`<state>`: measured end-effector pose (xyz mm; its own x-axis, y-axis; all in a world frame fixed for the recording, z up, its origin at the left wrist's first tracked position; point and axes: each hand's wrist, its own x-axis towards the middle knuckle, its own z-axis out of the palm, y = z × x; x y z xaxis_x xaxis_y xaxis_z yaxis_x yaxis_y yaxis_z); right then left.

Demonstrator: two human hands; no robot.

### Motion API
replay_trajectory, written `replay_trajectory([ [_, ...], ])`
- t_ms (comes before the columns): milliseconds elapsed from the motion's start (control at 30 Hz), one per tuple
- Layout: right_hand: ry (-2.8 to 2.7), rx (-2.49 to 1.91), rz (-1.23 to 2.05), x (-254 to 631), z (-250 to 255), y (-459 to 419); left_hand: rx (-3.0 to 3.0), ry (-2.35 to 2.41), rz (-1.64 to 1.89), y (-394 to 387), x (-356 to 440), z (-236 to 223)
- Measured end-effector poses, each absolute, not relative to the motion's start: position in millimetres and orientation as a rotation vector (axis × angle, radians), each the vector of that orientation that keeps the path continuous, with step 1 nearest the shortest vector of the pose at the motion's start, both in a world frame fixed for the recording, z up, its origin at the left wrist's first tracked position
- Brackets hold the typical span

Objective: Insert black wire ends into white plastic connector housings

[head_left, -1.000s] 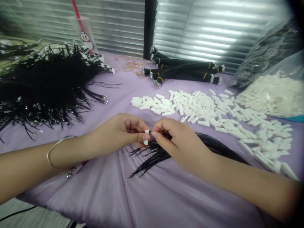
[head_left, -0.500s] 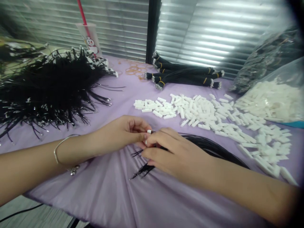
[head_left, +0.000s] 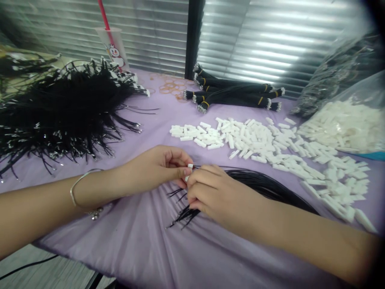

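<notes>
My left hand (head_left: 164, 168) pinches a small white plastic connector housing (head_left: 190, 166) between thumb and fingers. Close against it, my right hand (head_left: 219, 188) is closed on thin black wires (head_left: 258, 182), the fingertips almost touching the housing. One wire runs from the housing back over the right hand's knuckles; whether its end sits inside the housing is hidden. Below the right fingers, several loose wire ends with metal tips (head_left: 183, 216) stick out to the left. The rest of the bundle curves away to the right behind the right forearm.
White connector housings (head_left: 249, 136) lie spread beyond my hands and to the right, beside a clear bag of them (head_left: 345, 124). Banded black wire bundles (head_left: 234, 94) rest at the back near rubber bands (head_left: 171, 87). A large black wire pile (head_left: 60, 108) and cup (head_left: 117, 50) stand left.
My right hand has shifted slightly right, its fingers curled in more. The left hand stays nearly in place, still pinching the white housing.
</notes>
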<state>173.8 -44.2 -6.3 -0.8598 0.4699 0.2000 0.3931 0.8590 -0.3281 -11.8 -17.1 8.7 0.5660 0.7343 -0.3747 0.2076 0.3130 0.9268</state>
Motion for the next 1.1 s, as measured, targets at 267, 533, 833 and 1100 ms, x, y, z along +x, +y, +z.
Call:
replay_trajectory([
  [267, -2.331, -1.144, 0.647, 180, 8, -47, 1.228, 0.908, 0.417, -17, -14, 9],
  [533, -2.259, -1.291, 0.624, 180, -4, -38, 1.227, 0.859, 0.407, -15, -17, 7],
  [833, -2.329, -1.270, 0.390, 176, -3, -39, 1.176, 0.913, 0.430, -16, -15, 5],
  [1100, -2.350, -1.284, 0.404, 173, -3, -37, 1.178, 0.930, 0.419, -16, -15, 6],
])
